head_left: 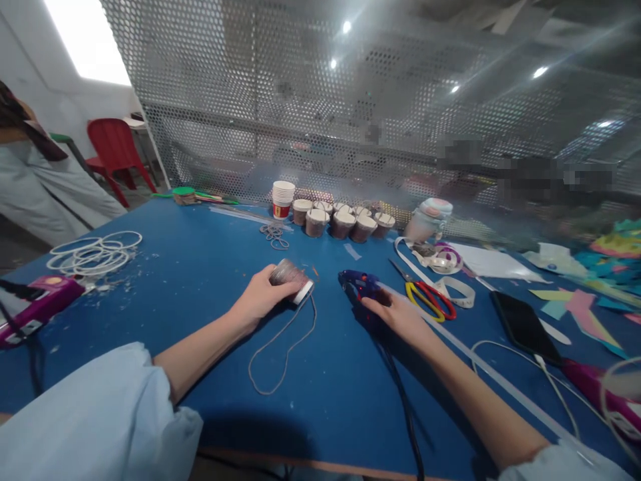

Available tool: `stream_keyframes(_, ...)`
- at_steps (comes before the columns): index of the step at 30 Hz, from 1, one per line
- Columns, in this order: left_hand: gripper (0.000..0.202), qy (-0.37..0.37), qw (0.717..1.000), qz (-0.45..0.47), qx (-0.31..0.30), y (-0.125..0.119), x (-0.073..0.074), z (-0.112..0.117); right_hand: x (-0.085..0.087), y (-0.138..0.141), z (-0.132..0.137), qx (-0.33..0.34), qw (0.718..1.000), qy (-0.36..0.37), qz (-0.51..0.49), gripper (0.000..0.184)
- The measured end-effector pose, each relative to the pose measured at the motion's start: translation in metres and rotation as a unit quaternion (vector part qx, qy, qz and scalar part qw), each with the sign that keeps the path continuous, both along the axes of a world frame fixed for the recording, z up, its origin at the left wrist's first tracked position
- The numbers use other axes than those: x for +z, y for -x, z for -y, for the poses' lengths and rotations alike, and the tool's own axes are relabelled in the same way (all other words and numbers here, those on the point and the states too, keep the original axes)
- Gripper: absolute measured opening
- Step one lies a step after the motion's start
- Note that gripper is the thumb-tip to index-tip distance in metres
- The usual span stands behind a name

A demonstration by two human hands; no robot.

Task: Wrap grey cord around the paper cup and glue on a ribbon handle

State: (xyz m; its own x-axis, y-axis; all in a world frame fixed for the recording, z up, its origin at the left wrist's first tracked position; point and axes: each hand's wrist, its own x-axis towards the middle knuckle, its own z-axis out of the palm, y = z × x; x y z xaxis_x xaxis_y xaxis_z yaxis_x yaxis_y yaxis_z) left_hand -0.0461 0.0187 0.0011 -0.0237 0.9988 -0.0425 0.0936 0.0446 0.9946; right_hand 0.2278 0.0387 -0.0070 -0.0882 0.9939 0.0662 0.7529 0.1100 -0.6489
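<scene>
My left hand (265, 290) is closed around a small paper cup (291, 275) wound with grey cord. The cup lies tilted on its side, its white rim towards the right. From the rim a loose length of grey cord (286, 374) loops down over the table. To the right, my right hand (395, 314) grips a dark blue glue gun (361, 284), its nozzle pointing left. A long clear glue stick (451, 337) sticks out behind the gun, and a black cable (403, 401) runs from it to the table's front edge.
Several cord-wrapped cups (343, 224) and a stack of paper cups (283, 197) stand at the back of the blue table (200, 287). Scissors (425, 297), white ribbon (458, 292) and a phone (525, 327) lie right. A white cord coil (95, 254) and purple power strip (45, 307) lie left.
</scene>
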Motion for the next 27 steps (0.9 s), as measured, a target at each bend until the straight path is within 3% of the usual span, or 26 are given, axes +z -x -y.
stream_keyframes(9,0.03,-0.035,0.998,-0.05,-0.008,0.001,-0.007,-0.005,-0.003,0.019,0.001,-0.031,0.997,-0.009,-0.068,0.022)
stream_keyframes(14,0.024,-0.052,0.994,-0.099,0.005,0.0,-0.006,-0.004,0.011,0.027,0.035,0.044,0.994,-0.039,-0.092,0.017)
stream_keyframes(18,0.023,-0.061,0.989,-0.135,0.01,-0.003,-0.004,-0.002,0.013,0.041,0.055,0.087,0.993,-0.033,-0.069,0.023)
stream_keyframes(27,0.021,-0.064,0.985,-0.163,0.005,-0.006,-0.001,0.001,0.002,0.046,0.056,0.121,0.988,-0.094,-0.027,0.016)
